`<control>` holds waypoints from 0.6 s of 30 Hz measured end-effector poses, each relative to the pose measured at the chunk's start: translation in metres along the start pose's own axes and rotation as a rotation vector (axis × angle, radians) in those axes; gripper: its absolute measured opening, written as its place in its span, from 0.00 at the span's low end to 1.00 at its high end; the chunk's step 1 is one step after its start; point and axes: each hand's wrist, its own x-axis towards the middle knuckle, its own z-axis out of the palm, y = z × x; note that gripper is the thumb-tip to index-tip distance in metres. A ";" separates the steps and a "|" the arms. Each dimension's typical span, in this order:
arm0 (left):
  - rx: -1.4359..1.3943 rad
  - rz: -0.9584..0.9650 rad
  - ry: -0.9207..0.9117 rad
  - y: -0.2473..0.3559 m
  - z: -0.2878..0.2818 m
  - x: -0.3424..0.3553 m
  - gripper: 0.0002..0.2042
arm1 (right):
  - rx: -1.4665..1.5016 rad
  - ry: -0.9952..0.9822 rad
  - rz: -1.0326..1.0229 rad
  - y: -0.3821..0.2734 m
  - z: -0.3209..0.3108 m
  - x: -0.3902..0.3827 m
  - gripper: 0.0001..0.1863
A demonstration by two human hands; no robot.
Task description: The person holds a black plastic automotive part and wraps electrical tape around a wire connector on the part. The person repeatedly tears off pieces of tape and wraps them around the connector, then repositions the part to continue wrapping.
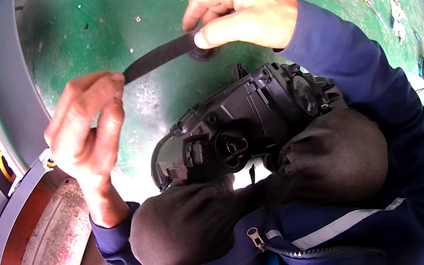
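Observation:
Between my two raised hands a strip of black tape (160,55) is stretched out. My left hand (89,116) pinches its free end between thumb and fingers. At the other end my right hand (243,15) grips the strip, with part of a dark round tape roll (204,54) showing below the thumb. Most of the roll is hidden by the hand. Under the strip, a black car headlight housing (244,121) rests by my knees, its back side with a round opening and some wiring turned up. Neither hand touches the housing.
Green worn floor (111,31) spreads ahead. A yellow-handled screwdriver (370,2) and a crumpled light-coloured item (398,17) lie on it at the right. To the left stand grey metal panels (11,70) and a scuffed, curved reddish-white piece (51,243).

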 end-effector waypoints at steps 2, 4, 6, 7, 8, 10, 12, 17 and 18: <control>0.220 0.138 0.038 0.007 0.005 -0.003 0.15 | -0.135 0.102 -0.074 -0.011 0.001 -0.003 0.18; 0.389 0.210 -0.016 0.019 0.001 -0.001 0.16 | -0.450 0.323 -0.432 -0.009 -0.004 -0.007 0.20; 0.417 0.338 -0.022 0.019 0.002 0.006 0.16 | -0.580 0.539 -0.620 -0.017 -0.008 -0.008 0.14; 0.415 0.359 0.002 0.018 0.006 0.003 0.15 | -0.620 0.576 -0.686 -0.025 -0.008 -0.011 0.16; 0.420 0.360 0.015 0.018 0.008 0.004 0.15 | -0.648 0.617 -0.727 -0.031 -0.009 -0.011 0.18; 0.409 0.367 0.044 0.018 0.013 0.001 0.15 | -0.755 0.637 -0.780 -0.044 -0.014 -0.014 0.21; 0.413 0.356 0.039 0.018 0.015 -0.005 0.14 | -0.807 0.649 -0.827 -0.054 -0.017 -0.016 0.23; 0.294 0.140 0.178 0.028 0.014 -0.006 0.17 | -0.919 0.663 -0.842 -0.072 -0.017 -0.025 0.26; 0.264 0.133 0.222 0.031 0.013 0.001 0.18 | -0.935 0.659 -0.842 -0.074 -0.015 -0.026 0.26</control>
